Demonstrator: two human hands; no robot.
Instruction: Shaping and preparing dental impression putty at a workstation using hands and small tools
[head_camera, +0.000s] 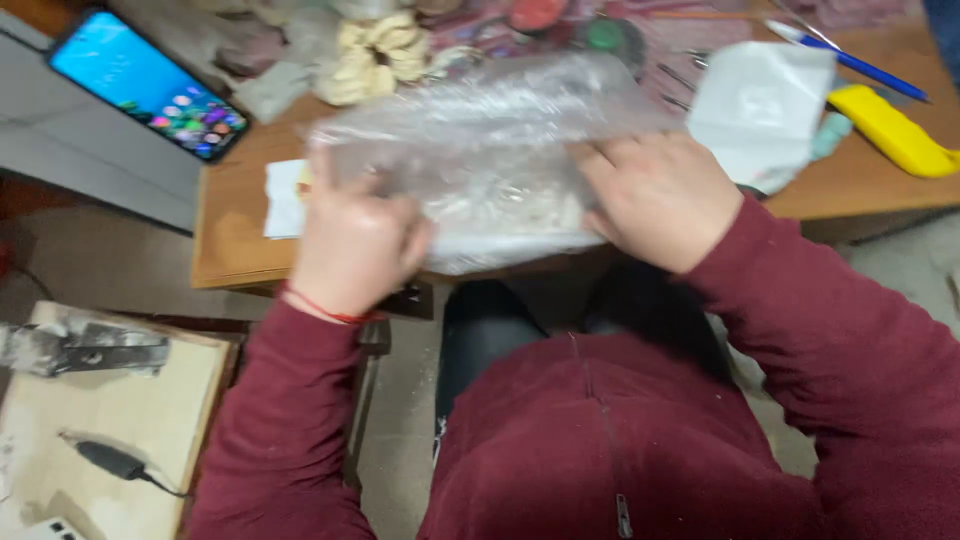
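A clear plastic bag (490, 160) is gripped at both ends: left hand (352, 245) closed on its left end, right hand (660, 198) on its right. Long axis runs left-right, held over the counter (235, 235) edge; phone (148, 84) noted far left.

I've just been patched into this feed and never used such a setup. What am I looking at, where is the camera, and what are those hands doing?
There is no machine here: a person in a dark red fleece works with bare hands. The single picture comes from a camera on their head, looking down.

Both the left hand and the right hand grip a crinkled clear plastic bag with pale bits inside, held over the near edge of the wooden table.

On the table lie a lit smartphone at the left, a cream scrunchie, a folded white paper, a yellow plastic tool and a blue pen at the right. The picture is motion-blurred, so finer details are unclear.
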